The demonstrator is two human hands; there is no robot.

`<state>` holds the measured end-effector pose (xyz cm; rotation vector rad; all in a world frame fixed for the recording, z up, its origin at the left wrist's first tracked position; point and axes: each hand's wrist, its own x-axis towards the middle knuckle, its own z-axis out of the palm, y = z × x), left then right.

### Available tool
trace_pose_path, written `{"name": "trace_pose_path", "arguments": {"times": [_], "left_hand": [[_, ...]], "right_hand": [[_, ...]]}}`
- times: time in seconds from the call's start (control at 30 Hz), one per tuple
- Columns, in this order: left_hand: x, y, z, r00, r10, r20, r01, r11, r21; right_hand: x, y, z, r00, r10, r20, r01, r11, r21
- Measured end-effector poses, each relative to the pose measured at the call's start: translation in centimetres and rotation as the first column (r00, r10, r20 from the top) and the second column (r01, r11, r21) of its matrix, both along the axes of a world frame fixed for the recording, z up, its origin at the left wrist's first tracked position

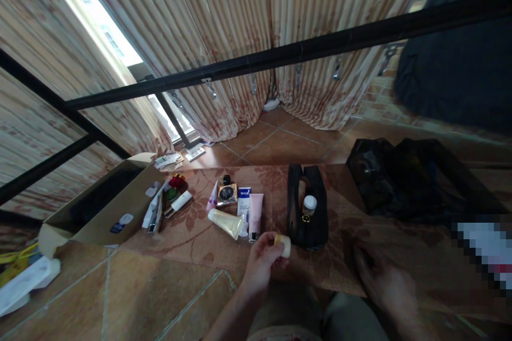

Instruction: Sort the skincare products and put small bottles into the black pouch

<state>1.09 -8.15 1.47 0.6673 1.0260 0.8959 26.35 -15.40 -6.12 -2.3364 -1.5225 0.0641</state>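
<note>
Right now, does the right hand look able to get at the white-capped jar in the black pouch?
Likely yes: the white-capped jar shows in the open black pouch, and nothing visible blocks the right hand from above.

We have a narrow strip of bare cloth (276, 192) just left of the pouch (319, 226), between it and the pink tube (256, 212). Our left hand (264, 256), pinching a pale piece (284, 246), blocks that strip's near end. Farther left of the pouch, the yellow tube (226, 222) and compact (227, 193) obstruct a low sweep. Right of the pouch, we could pass over bare cloth to the dark bag (382, 186), with our right hand (384, 279) nearer us. Above, the pouch's mouth is reachable, partly filled by a bottle (309, 203). Beyond the pouch, a rail (248, 64) crosses before the curtains (236, 21).
</note>
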Motion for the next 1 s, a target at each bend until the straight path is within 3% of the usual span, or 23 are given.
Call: {"name": "trace_pose_path", "arguments": {"times": [0.23, 0.73, 1.0], "left_hand": [[-0.2, 0.4, 0.4, 1.000, 0.018, 0.000, -0.018, 1.000, 0.019], [-0.4, 0.4, -1.5, 0.996, 0.047, -0.072, -0.048, 0.999, -0.017], [-0.2, 0.1, -1.2, 0.995, 0.045, -0.089, -0.049, 0.998, -0.041]], "right_hand": [[0.0, 0.0, 0.0, 1.000, 0.015, -0.021, -0.015, 1.000, 0.009], [0.2, 0.1, -0.2, 1.000, -0.024, 0.008, 0.024, 0.999, -0.040], [0.2, 0.0, -0.1, 1.000, -0.012, 0.006, 0.012, 0.998, -0.055]]}}
